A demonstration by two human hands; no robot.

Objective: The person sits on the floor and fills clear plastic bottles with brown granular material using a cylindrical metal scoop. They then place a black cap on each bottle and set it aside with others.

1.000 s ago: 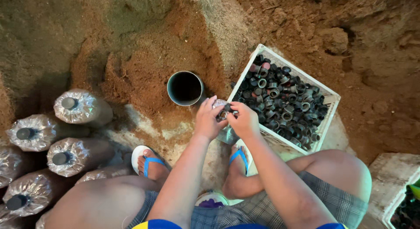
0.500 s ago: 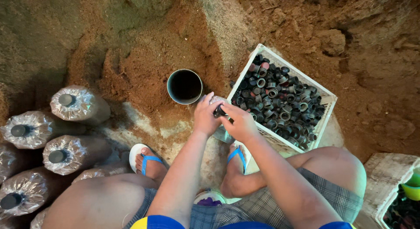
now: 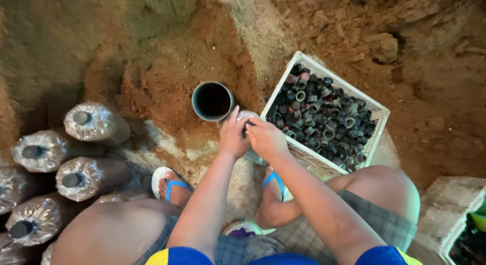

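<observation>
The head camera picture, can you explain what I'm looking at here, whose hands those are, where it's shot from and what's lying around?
There is no machine here. A person wears a camera on the head, so the one picture looks straight down at their own arms, knees and sandalled feet as they sit low over a dirt floor. The left hand and right hand meet in the middle, and their fingers work together on a small dark ring with pale plastic showing beside it; exactly how it is gripped is hard to make out. To the right stands a white crate full of dark rings. Just ahead of the hands is a dark round pot set against a mound of reddish-brown loose material. On the left lie plastic-wrapped bags with dark necks.
</observation>
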